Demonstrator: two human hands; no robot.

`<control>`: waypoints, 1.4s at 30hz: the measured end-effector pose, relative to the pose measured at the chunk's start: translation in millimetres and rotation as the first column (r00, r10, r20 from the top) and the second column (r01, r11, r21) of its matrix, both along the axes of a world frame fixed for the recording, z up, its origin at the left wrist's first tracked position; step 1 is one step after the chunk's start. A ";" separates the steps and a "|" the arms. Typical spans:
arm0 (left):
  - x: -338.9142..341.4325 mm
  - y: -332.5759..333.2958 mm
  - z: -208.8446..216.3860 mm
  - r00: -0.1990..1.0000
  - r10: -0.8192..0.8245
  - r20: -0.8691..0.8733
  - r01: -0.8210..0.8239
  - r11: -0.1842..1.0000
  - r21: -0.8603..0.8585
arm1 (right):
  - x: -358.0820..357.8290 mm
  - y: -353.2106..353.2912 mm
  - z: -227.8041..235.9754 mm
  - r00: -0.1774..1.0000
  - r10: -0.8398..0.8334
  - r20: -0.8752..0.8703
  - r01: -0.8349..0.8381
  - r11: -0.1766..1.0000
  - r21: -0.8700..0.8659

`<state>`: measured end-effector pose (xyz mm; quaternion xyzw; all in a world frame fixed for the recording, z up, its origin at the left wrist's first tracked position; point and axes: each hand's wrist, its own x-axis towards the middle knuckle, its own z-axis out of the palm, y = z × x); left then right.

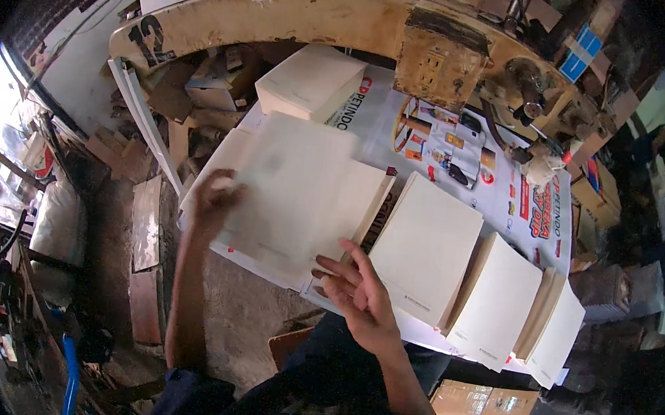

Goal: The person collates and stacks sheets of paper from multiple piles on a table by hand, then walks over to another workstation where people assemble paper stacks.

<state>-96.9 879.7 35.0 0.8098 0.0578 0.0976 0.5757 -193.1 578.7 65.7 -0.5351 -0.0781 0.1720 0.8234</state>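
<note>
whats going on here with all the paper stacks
A person stands at a cluttered workbench covered with a printed sheet. Their left hand lifts a blurred sheaf of cream pages off a stack, while the open right hand hovers at its near edge. More cream page stacks lie in a row to the right.

The sheets [291,184] under my left hand [215,197] are cream-white — same as the paper stacks [424,247] beside. The printed banner [464,152] beneath is white with red lettering — the old machine frame [286,14] a worn yellow.
</note>
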 end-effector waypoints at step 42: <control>-75.1 -401.5 29.1 0.266 -0.964 -0.001 0.951 0.262 0.163 | -173.6 -487.8 -58.6 0.328 -0.659 0.676 0.653 -0.359 -0.667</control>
